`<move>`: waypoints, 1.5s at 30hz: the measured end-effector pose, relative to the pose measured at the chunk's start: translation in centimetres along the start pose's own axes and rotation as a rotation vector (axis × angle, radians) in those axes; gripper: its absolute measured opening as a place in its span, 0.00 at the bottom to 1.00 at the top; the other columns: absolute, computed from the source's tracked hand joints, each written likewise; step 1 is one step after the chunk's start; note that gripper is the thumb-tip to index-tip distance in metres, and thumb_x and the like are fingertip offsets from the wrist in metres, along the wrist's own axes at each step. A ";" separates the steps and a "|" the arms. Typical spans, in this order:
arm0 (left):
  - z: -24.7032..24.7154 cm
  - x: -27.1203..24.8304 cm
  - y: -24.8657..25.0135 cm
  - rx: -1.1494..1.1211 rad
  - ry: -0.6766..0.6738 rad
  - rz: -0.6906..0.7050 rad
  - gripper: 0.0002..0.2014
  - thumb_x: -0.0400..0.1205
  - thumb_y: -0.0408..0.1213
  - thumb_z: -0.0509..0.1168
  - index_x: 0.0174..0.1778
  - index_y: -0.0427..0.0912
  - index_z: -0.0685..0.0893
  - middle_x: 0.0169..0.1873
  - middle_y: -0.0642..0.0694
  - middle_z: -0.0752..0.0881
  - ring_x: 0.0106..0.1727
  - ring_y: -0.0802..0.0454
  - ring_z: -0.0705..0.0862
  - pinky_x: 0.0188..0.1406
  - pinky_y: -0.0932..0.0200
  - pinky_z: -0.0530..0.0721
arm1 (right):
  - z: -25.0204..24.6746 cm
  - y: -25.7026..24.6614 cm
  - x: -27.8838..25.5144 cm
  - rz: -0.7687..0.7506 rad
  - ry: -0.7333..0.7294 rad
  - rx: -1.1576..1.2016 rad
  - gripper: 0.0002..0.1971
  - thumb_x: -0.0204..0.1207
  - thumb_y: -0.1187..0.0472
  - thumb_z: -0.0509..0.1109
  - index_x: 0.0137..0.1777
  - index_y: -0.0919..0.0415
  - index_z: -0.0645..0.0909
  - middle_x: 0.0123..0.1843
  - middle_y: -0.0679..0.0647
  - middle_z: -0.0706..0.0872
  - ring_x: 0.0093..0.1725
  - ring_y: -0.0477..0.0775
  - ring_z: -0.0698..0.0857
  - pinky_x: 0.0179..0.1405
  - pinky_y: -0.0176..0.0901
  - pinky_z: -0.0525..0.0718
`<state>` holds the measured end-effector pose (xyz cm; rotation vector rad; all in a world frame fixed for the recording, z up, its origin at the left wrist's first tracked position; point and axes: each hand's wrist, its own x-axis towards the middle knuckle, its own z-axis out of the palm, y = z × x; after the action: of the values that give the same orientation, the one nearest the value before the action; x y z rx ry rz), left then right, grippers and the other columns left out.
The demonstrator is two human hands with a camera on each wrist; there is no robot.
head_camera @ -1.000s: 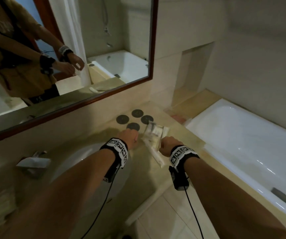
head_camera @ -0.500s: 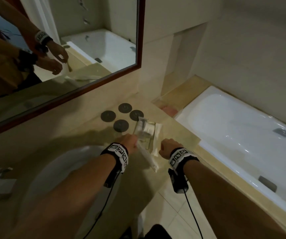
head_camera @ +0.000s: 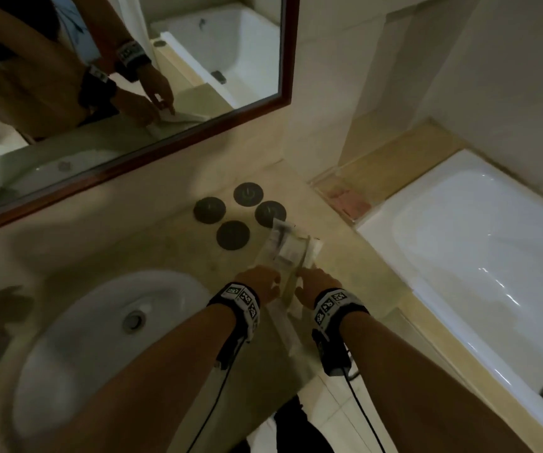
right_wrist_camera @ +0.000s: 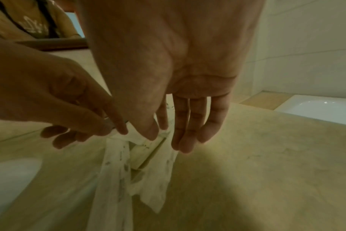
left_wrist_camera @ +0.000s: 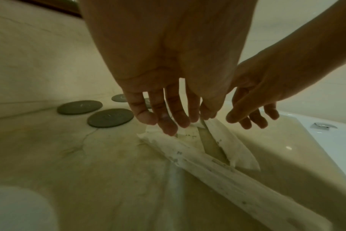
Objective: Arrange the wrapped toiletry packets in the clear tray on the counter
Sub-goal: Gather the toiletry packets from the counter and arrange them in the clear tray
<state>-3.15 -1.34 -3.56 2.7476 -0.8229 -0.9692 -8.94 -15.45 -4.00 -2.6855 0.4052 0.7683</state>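
A small clear tray (head_camera: 300,260) stands on the beige counter with white wrapped packets (head_camera: 288,251) inside. One long white packet (head_camera: 284,325) sticks out of the tray's near end toward me, and a shorter packet (left_wrist_camera: 234,146) lies beside it. My left hand (head_camera: 257,282) is at the tray's near left corner. Its thumb and forefinger pinch at the tray's rim (right_wrist_camera: 148,156), while its other fingertips (left_wrist_camera: 168,129) touch the long packet (left_wrist_camera: 217,170). My right hand (head_camera: 317,284) hangs at the near right corner with straight fingers (right_wrist_camera: 185,140), brushing a packet (right_wrist_camera: 160,179).
Several dark round coasters (head_camera: 232,235) lie just behind and left of the tray. A white sink basin (head_camera: 100,338) is sunk into the counter on the left. A white bathtub (head_camera: 476,240) runs along the right. A framed mirror (head_camera: 132,76) covers the back wall.
My right hand has moved left up to the tray and its fingers have straightened. Both hands now meet at the tray's near end. The long packet points more toward me.
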 end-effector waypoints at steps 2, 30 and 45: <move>0.6 1.4 1.0 -0.019 -0.015 -0.019 0.18 0.85 0.43 0.58 0.70 0.43 0.78 0.71 0.42 0.78 0.70 0.43 0.77 0.70 0.50 0.75 | 0.3 0.6 1.4 -0.014 -0.030 0.023 0.21 0.83 0.55 0.61 0.76 0.52 0.69 0.71 0.57 0.79 0.65 0.62 0.81 0.58 0.50 0.80; 3.3 6.2 3.3 -0.020 0.127 -0.393 0.25 0.78 0.47 0.68 0.69 0.42 0.74 0.62 0.41 0.82 0.62 0.41 0.83 0.59 0.47 0.83 | -0.9 6.4 5.5 -0.090 -0.026 0.169 0.12 0.75 0.62 0.73 0.50 0.57 0.71 0.61 0.65 0.81 0.50 0.57 0.81 0.43 0.42 0.73; 3.6 7.2 4.1 -0.009 0.093 -0.255 0.22 0.82 0.41 0.65 0.71 0.43 0.74 0.68 0.43 0.79 0.68 0.43 0.80 0.62 0.49 0.82 | -0.7 7.6 4.0 -0.073 0.031 0.206 0.10 0.75 0.60 0.71 0.46 0.57 0.70 0.50 0.57 0.77 0.44 0.56 0.76 0.41 0.43 0.72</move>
<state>-2.56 -8.33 -9.21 2.9140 -0.4608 -0.8715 -8.05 -23.36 -7.31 -2.5076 0.3705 0.6280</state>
